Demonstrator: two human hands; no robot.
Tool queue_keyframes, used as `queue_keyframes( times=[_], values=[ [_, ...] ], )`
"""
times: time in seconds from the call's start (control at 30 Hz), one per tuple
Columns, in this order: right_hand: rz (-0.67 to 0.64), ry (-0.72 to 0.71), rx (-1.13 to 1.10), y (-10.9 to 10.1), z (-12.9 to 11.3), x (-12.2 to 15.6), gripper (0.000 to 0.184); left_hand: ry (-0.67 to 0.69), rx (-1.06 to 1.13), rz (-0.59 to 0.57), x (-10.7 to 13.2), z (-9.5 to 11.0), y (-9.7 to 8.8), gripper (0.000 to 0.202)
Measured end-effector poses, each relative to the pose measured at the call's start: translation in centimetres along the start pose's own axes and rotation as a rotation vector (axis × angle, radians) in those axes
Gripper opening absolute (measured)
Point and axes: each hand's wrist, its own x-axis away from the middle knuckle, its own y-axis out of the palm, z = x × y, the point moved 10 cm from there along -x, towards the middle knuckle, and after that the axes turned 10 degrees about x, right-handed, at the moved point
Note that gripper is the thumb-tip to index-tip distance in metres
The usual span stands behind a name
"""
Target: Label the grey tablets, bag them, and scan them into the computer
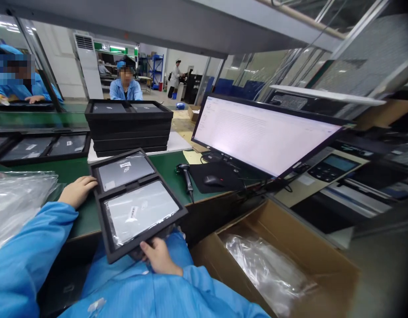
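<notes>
So the black rectangular two-pocket foam tray (pixel 131 187) is sticking out past the near edge of the green tabletop (pixel 166 168), with the right hand (pixel 160 257) clamped on its near rim, thumb on top, and the left hand (pixel 77 192) closed on its left rim by the far corner, probably so the overhanging end doesn't dip. The pockets seem meant to stop the flat grey film-wrapped panels (pixel 159 202) sliding around, and the black handheld barcode scanner (pixel 186 177) lies just right of the tray, I'd guess for easy reach.
</notes>
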Motion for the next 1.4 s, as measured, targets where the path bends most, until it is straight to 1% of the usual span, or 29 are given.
queue_keyframes(
  times=[0.03,0.07,0.1,0.13,0.17,0.2,0.23,0.27,0.3,0.33,0.37,0.4,0.43,0.5,0.57,0.63,0.7,0.77,0.87,0.97,1.07,1.23,1.33,1.4],
  values=[
    [-0.102,-0.027,0.066,1.3,-0.2,0.0,0.078,-0.1,0.041,0.061,0.6,-0.5,-0.2,0.045],
    [-0.186,-0.097,0.147,2.2,-1.0,0.2,0.076,-0.205,0.091,0.125,1.6,-0.8,-0.5,0.048],
    [-0.234,-0.218,0.244,2.3,-2.4,0.6,0.072,-0.309,0.161,0.186,2.9,-0.9,-0.6,0.051],
    [-0.226,-0.388,0.355,1.7,-4.5,1.2,0.065,-0.399,0.254,0.233,4.7,-0.7,-0.5,0.057],
    [-0.16,-0.582,0.473,0.2,-6.9,2.1,0.055,-0.462,0.363,0.255,6.5,-0.1,-0.1,0.064],
    [-0.046,-0.773,0.594,-1.8,-9.4,3.1,0.043,-0.492,0.471,0.253,8.5,1.0,0.4,0.072],
    [0.09,-0.921,0.715,-4.0,-11.4,4.1,0.033,-0.486,0.566,0.216,10.3,2.6,1.2,0.081],
    [0.207,-0.999,0.835,-6.2,-12.9,4.5,0.033,-0.446,0.615,0.162,12.1,4.5,2.0,0.086],
    [0.274,-1.014,0.95,-8.0,-13.7,4.3,0.045,-0.377,0.605,0.111,13.7,6.7,2.5,0.088],
    [0.292,-0.984,1.053,-9.4,-14.0,3.5,0.059,-0.304,0.565,0.063,15.1,8.7,3.0,0.088],
    [0.267,-0.934,1.136,-10.4,-13.8,2.4,0.069,-0.237,0.519,0.032,16.3,10.4,3.4,0.084],
    [0.216,-0.883,1.192,-10.9,-13.2,1.4,0.071,-0.176,0.46,0.024,17.1,11.8,3.7,0.075],
    [0.163,-0.844,1.221,-11.2,-12.3,0.5,0.069,-0.121,0.4,0.033,17.6,12.8,3.8,0.065],
    [0.108,-0.837,1.212,-10.9,-10.5,-0.3,0.06,-0.007,0.283,0.092,17.6,13.9,3.8,0.048],
    [0.134,-0.872,1.169,-10.5,-9.1,0.0,0.058,0.139,0.194,0.167,17.1,14.3,3.5,0.039],
    [0.204,-0.893,1.127,-10.4,-8.1,0.9,0.057,0.264,0.152,0.205,16.8,14.3,3.4,0.037],
    [0.273,-0.899,1.108,-10.4,-7.6,1.8,0.058,0.321,0.131,0.202,16.8,14.0,3.4,0.037],
    [0.312,-0.914,1.103,-10.4,-7.6,2.5,0.059,0.307,0.119,0.164,16.7,13.8,3.6,0.04],
    [0.34,-0.971,1.092,-10.3,-7.8,3.1,0.058,0.269,0.139,0.134,16.9,14.3,3.8,0.043],
    [0.387,-1.027,1.077,-10.2,-7.6,3.6,0.058,0.3,0.184,0.174,17.3,15.4,3.6,0.05],
    [0.429,-1.059,1.074,-10.0,-6.6,4.0,0.065,0.355,0.217,0.225,17.5,16.0,3.5,0.053],
    [0.476,-1.08,1.065,-10.0,-4.5,4.0,0.082,0.406,0.231,0.28,17.9,16.1,3.8,0.055],
    [0.486,-1.11,1.06,-10.0,-3.8,4.0,0.085,0.424,0.221,0.314,18.3,16.2,4.1,0.054],
    [0.48,-1.104,1.057,-10.0,-3.7,4.1,0.085,0.406,0.219,0.316,18.3,16.0,4.1,0.056]
  ],
)
